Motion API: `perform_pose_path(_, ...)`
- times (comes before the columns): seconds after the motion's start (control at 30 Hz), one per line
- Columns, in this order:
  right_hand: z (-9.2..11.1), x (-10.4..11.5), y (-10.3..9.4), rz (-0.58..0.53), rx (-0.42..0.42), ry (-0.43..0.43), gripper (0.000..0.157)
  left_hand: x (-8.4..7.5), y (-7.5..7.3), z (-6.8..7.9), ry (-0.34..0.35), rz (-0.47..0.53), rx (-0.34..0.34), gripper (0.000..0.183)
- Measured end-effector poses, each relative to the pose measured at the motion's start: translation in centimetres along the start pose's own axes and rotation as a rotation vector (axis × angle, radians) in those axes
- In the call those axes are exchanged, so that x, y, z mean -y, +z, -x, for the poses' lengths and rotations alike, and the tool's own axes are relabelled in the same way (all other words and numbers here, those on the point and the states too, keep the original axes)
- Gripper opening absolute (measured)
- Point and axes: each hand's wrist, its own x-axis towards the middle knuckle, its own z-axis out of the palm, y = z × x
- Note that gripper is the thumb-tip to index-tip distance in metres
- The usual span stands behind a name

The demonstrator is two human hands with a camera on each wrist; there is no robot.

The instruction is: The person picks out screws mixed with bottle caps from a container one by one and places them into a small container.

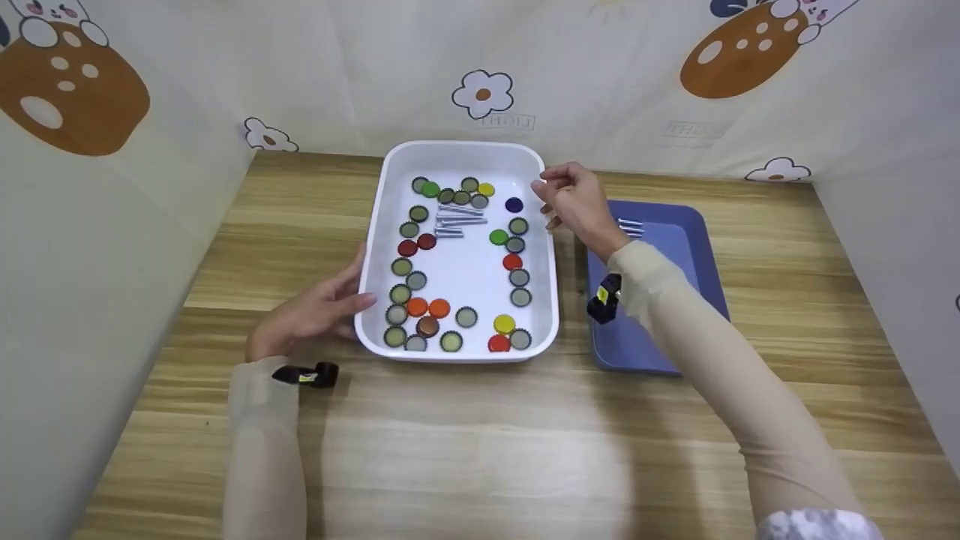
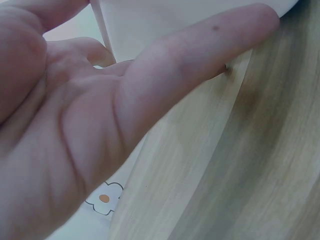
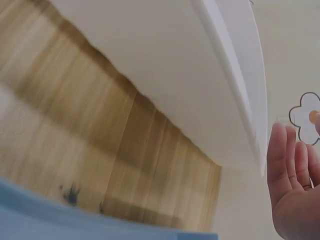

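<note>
A white tray (image 1: 457,356) holds several bottle caps, among them an orange cap (image 1: 439,308) and a dark blue cap (image 1: 514,205), mostly along its sides. Several silver screws (image 1: 460,220) lie in its upper middle. At the tray's left wall is my left hand (image 1: 311,307), thumb stretched along the outside and fingers partly hidden behind the wall; the left wrist view shows the palm (image 2: 75,130) with nothing in it. My right hand (image 1: 579,201) hovers by the upper right rim, fingers loosely bent, holding nothing visible.
To the right a blue tray (image 1: 622,330) lies on the wooden table (image 1: 480,442), partly under my right forearm. More silver screws (image 1: 631,226) lie in its upper part. A patterned curtain (image 1: 360,82) hangs behind and along both sides of the table.
</note>
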Motion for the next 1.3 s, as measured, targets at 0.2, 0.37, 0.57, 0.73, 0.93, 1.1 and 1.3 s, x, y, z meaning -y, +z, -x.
perform_pose_path(0.2,0.1,0.7,1.0,-0.02,0.025,0.008,0.029,0.1,-0.1,-0.2,0.004,0.02,0.017,0.081)
perform_pose_path(0.37,0.1,1.2,1.9,-0.03,0.05,0.014,0.029,0.0,-0.1,-0.2,-0.004,0.02,0.017,0.08)
perform_pose_path(0.57,0.0,1.6,3.0,-0.031,0.062,0.049,0.032,0.0,-0.1,-0.3,-0.005,0.016,0.011,0.081)
perform_pose_path(0.73,-0.1,1.7,3.7,-0.075,0.071,0.042,0.029,0.0,-0.1,-0.3,0.002,0.013,0.008,0.082)
perform_pose_path(0.93,0.0,2.2,4.8,-0.096,0.11,-0.005,0.026,0.1,-0.1,-0.2,0.006,-0.002,0.003,0.082)
perform_pose_path(1.1,0.0,2.1,5.9,-0.118,0.138,-0.012,0.027,0.2,-0.1,-0.1,0.001,0.0,0.015,0.081)
perform_pose_path(1.3,0.0,1.7,6.9,-0.132,0.174,-0.023,0.027,0.2,-0.1,0.0,-0.029,-0.009,0.004,0.082)
